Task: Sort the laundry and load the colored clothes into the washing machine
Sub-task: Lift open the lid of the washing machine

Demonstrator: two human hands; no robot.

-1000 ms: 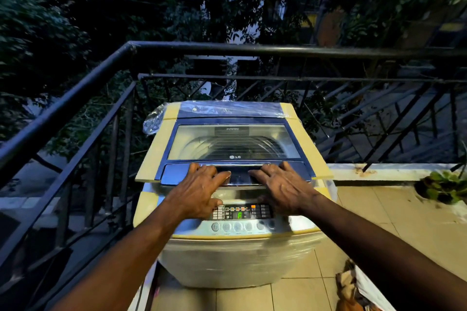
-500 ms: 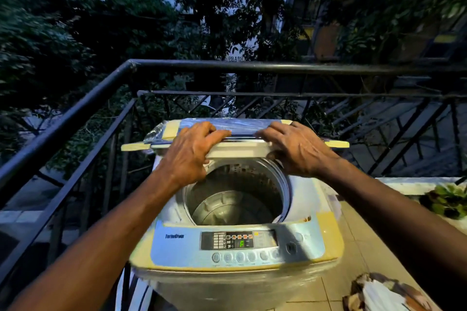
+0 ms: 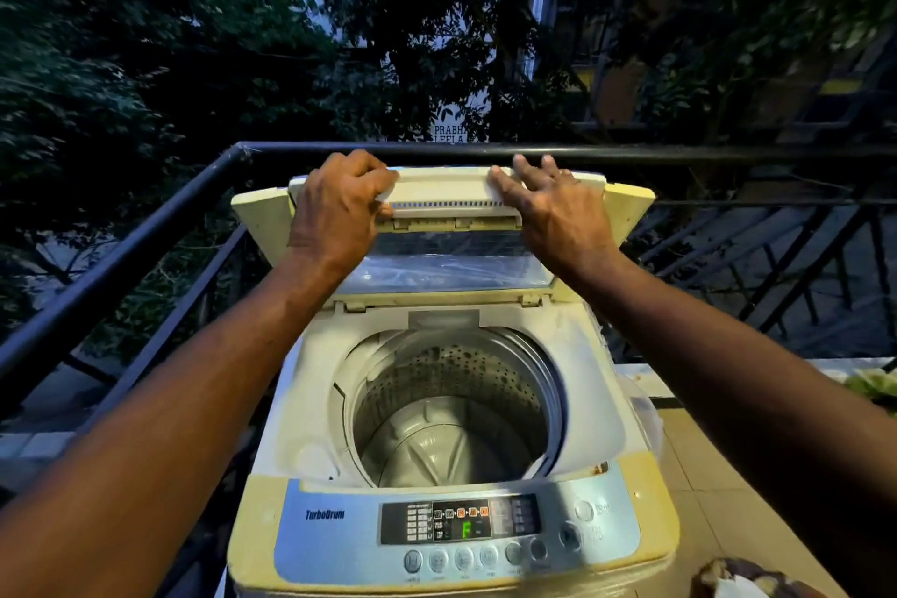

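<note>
Washing machine (image 3: 451, 403): one top-loader, stood on the balcony floor in the corner of the railing, directly in front of the person.
Lid (image 3: 446, 194): one folding lid, raised and leaning back toward the railing; its long axis ran left to right, its folded edge uppermost.
Left hand (image 3: 337, 204): the grip was curled over the lid's top edge at the left end, fingers wrapped round it.
Right hand (image 3: 558, 204): fingers spread and nearly straight, laid against the lid's right end; it pressed but did not clasp.
Drum (image 3: 454, 408): one, open, no clothes visible inside; it lay below and nearer to the person than both hands.
Control panel (image 3: 461, 522): one, lit, a green character showing; one row of round buttons beneath.
Clothes (image 3: 742, 580): one bundle of cloth showed at the lower right corner of the view, down on the floor beside the machine's front; colours and piece count could not be told.
Key relation: the laundry lay low and to the right, behind both grips; the right hand looked the nearer to it, the left better placed to steady the lid.
Railing (image 3: 145, 233): one dark metal rail, close behind the lid.
Plant (image 3: 873, 386): one patch of green leaves at the right edge.
Judgement: loading not yet begun; lid probably near its resting position.
</note>
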